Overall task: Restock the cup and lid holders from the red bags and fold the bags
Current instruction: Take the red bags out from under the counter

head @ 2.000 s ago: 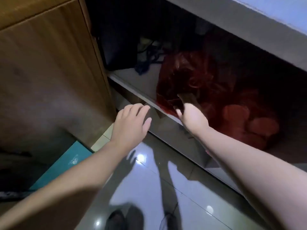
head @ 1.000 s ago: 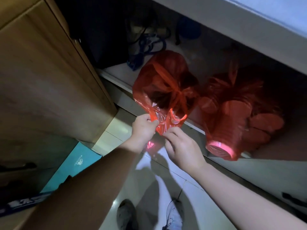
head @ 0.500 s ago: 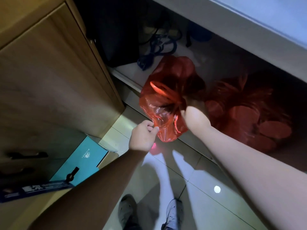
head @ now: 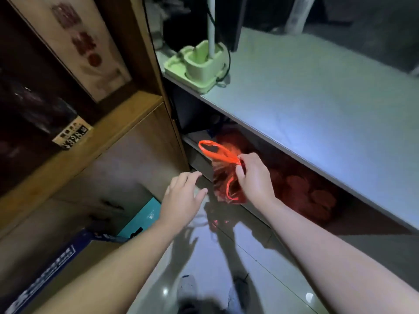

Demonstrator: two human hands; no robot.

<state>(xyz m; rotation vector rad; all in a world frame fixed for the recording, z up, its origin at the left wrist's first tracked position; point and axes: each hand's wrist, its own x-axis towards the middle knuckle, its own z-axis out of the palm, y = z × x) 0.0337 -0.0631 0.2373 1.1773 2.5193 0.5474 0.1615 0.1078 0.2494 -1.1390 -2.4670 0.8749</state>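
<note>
Under the counter edge, at centre: right hand [head: 254, 180] grips the red bag [head: 223, 177] by its handles, fingers and thumb curled round the gathered plastic; one handle loops up toward 11 o'clock from the fist, another hangs below it.
Red bag position: held in the air just in front of the low shelf [head: 195, 141], above the glossy tiled floor [head: 226, 257]; its body is blurred and its contents cannot be made out.
Left hand: left hand [head: 183, 196] sits at 9 o'clock of the bag, near it but apart, fingers spread and relaxed, holding nothing.
Second red bag: second red bag [head: 303, 191] lies on the low shelf at 3 o'clock of the right hand, round discs showing dimly through the plastic.
Counter: pale counter top [head: 317, 105] runs from 12 o'clock to 4 o'clock; a green holder [head: 199, 66] with a white pole stands at its near left corner.
Cabinet: wooden cabinet [head: 127, 141] fills 9 to 11 o'clock.
Floor items: teal box [head: 145, 218] at 8 o'clock by the left forearm; shoes [head: 188, 288] at 6 o'clock.
</note>
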